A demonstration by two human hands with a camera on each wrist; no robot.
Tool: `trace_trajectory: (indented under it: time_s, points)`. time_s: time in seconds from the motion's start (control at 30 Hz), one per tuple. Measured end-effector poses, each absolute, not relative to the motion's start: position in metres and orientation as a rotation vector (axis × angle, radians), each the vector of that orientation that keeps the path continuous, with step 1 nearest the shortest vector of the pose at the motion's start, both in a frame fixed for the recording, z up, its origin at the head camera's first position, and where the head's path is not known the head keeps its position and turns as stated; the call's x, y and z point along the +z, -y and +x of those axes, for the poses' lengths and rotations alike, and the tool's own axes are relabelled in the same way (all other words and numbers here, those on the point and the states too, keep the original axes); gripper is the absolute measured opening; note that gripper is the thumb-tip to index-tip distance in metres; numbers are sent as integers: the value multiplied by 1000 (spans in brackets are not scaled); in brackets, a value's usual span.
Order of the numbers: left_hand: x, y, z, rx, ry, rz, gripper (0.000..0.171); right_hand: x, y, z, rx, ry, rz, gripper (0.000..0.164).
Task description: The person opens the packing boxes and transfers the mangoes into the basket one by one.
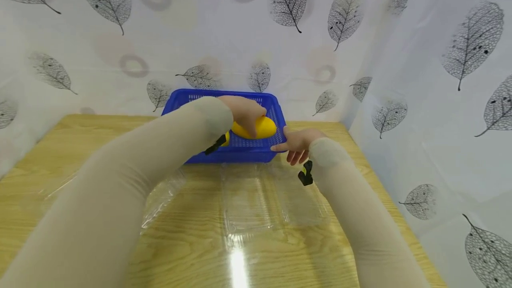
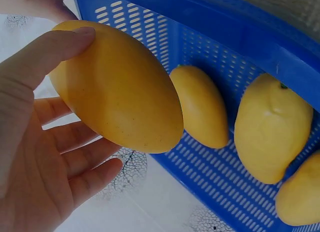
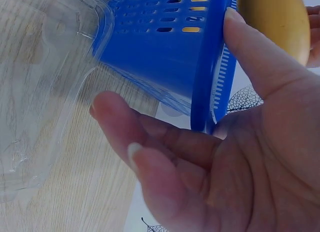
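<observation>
My left hand (image 1: 245, 111) grips a large yellow mango (image 1: 266, 128) over the right part of a blue plastic basket (image 1: 240, 157). In the left wrist view, the thumb lies across the top of the fruit and the fingers spread along its far side. Three more mangoes (image 2: 272, 127) lie inside the basket. My right hand (image 1: 302, 140) holds the basket's front right corner, the rim (image 3: 207, 72) between thumb and forefinger. Its other fingers (image 3: 162, 182) hang loosely curled outside the wall.
Clear plastic trays (image 1: 246, 199) lie on the wooden table (image 1: 192, 252) in front of the basket. One of them (image 3: 30, 157) sits close to the basket wall. A white leaf-patterned curtain (image 1: 240, 34) hangs behind the table and along its right side.
</observation>
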State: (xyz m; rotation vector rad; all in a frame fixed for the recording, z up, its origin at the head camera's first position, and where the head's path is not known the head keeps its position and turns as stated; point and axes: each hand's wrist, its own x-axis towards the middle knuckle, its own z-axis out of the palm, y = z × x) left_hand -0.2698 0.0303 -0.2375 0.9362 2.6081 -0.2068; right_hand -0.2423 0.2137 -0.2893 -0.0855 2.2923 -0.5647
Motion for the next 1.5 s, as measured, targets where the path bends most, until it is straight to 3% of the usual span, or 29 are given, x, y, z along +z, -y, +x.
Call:
trace_trajectory:
  time_s: [0.27, 0.73, 1.2, 1.5]
  points:
    - [-243, -27, -278, -191, -2631, 884, 56, -292, -214, -243, -574, -2296, -83, 103]
    - [-244, -27, -293, -151, -2634, 800, 66, -289, -215, -244, -562, -2306, -79, 103]
    - [-275, -29, -309, -81, -2641, 654, 51, -294, -215, -241, -594, -2308, -55, 102]
    - [-284, -34, -310, -94, -2632, 622, 59, -293, -214, -242, -598, -2314, -64, 101]
